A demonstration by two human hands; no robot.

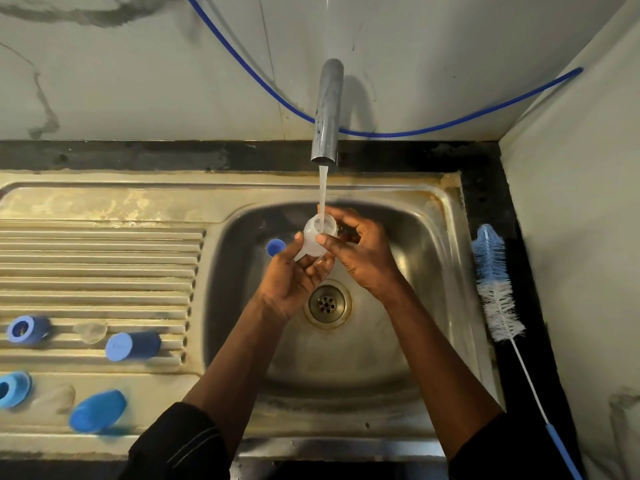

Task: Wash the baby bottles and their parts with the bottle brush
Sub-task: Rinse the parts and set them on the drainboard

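Note:
Over the steel sink basin [408, 244] both hands hold a clear silicone teat [317, 237] under the water running from the tap [327, 112]. My left hand [294, 278] cups the teat from below, fingers curled round it. My right hand [360, 251] pinches its rim with thumb and fingers. A small blue cap [275, 246] lies in the basin, just left of the teat. The blue-and-white bottle brush [495, 289] lies on the black counter right of the sink, untouched.
On the ribbed drainboard [97, 258] at left lie a dark blue bottle [133, 345], a blue ring [26, 329], a clear teat [90, 332], a light blue collar [14, 389], another clear teat [55, 398] and a blue cap [98, 410]. A blue hose [450, 124] runs along the wall.

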